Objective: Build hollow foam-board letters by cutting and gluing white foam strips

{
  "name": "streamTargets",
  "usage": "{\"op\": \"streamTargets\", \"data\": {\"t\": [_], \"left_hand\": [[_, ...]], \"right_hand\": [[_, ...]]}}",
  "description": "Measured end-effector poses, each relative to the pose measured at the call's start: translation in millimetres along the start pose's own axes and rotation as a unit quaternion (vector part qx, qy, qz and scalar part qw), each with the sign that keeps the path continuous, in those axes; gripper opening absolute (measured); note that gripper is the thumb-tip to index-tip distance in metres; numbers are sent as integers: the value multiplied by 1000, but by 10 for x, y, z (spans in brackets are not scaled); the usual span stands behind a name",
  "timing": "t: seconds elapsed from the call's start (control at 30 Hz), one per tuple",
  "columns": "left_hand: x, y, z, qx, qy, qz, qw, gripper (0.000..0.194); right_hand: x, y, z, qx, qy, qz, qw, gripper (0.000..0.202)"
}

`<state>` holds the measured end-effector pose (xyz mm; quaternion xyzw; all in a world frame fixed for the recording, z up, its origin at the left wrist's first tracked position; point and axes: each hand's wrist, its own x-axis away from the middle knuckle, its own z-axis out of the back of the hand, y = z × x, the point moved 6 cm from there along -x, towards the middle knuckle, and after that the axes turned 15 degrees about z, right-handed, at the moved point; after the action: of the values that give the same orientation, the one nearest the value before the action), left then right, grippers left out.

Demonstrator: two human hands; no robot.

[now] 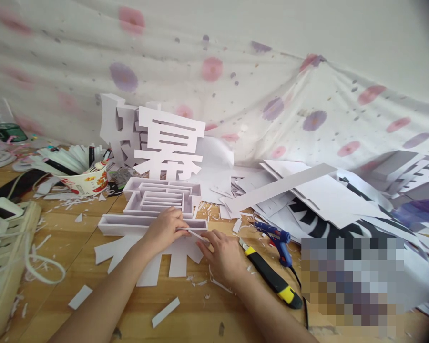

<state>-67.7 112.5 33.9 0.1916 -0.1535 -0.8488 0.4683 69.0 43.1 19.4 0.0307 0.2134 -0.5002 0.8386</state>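
A white foam-board character [110, 222] lies in front of me, its upper part built up with thin standing walls and its lower strokes flat. Over its right side, my left hand [166, 229] pinches one end of a narrow white strip [197, 234]. The strip's other end sits between the fingers of my right hand [223, 252], just above the lower right strokes. Whether the strip touches the character is hard to tell. Right of my right hand lie a black and yellow utility knife [271, 276] and a blue glue gun [280, 238].
Another white character [171, 143] stands upright behind. A paper tub [86, 183] full of white strips is at left, near a power strip [16, 267]. White sheets [307, 190] pile up at right. Loose offcuts [165, 312] and scraps litter the wooden table [128, 319].
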Motion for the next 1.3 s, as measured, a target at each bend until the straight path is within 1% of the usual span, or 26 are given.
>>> {"op": "streamTargets", "data": {"t": [0.13,0.23,0.53,0.67,0.83,0.97,1.07,1.1,1.17,1.23,1.3], "left_hand": [[0,6,-1,-8,2,1,1000,7],[2,3,-8,-10,-2,4,1000,8],[39,14,2,-20,-18,4,1000,12],[57,27,26,-14,-15,-11,1000,14],[58,15,35,-8,-14,-11,1000,14],[63,16,65,18,-18,-12,1000,13],[71,-7,113,81,-18,11,997,18],[72,-29,135,107,-12,28,994,19],[77,-83,192,151,20,64,986,19],[93,-129,267,179,71,79,978,16],[115,-173,345,189,127,84,970,12]], "right_hand": [[-64,-43,-44,36,-19,23,999,17],[-75,-38,-71,40,-28,23,999,18],[-78,-25,-80,-5,-52,10,999,19],[-77,-21,-92,-21,-55,12,998,19],[-76,-15,-93,-34,-65,14,997,22],[-81,-11,-89,-32,-70,15,997,21],[-82,-8,-102,-31,-76,6,997,21],[-76,-4,-110,-29,-80,-1,996,22],[-48,5,-121,-30,-87,-15,996,19],[8,39,-98,-37,-76,-36,996,19],[96,114,-41,-44,-53,-67,995,28]]}}
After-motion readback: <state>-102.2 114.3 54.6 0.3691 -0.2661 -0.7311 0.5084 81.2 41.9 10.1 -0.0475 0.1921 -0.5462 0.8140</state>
